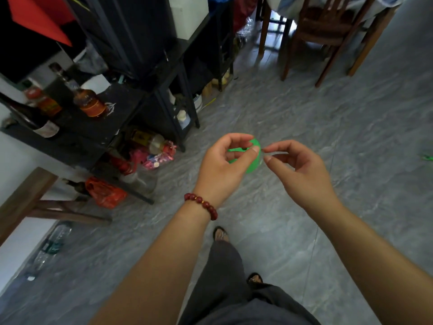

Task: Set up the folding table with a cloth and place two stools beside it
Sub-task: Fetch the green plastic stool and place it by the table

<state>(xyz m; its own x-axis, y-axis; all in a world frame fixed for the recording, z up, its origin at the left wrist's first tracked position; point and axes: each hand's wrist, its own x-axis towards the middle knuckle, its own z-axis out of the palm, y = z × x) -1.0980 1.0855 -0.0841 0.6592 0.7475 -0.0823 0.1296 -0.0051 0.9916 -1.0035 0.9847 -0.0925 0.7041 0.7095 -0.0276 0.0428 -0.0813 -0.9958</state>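
Observation:
My left hand [225, 165], with a red bead bracelet on its wrist, is raised in front of me. Its fingers and thumb curl round the edge of a green plastic thing [254, 161] that has a small dark hole. Most of that green thing is hidden behind the hand, so I cannot tell whether it is a stool. My right hand [297, 167] hovers just to its right with fingers loosely curled. The index fingertip and thumb tip sit close to the green edge and hold nothing. No cloth is in view.
A black shelf unit [131, 99] with bottles stands at the left, with a dark flat panel [131, 31] leaning on it. Bags and bottles lie on the floor below. Wooden chairs [328, 34] stand at the back right and a wooden bench leg [25, 202] at the left. Grey tiled floor [328, 118] lies ahead.

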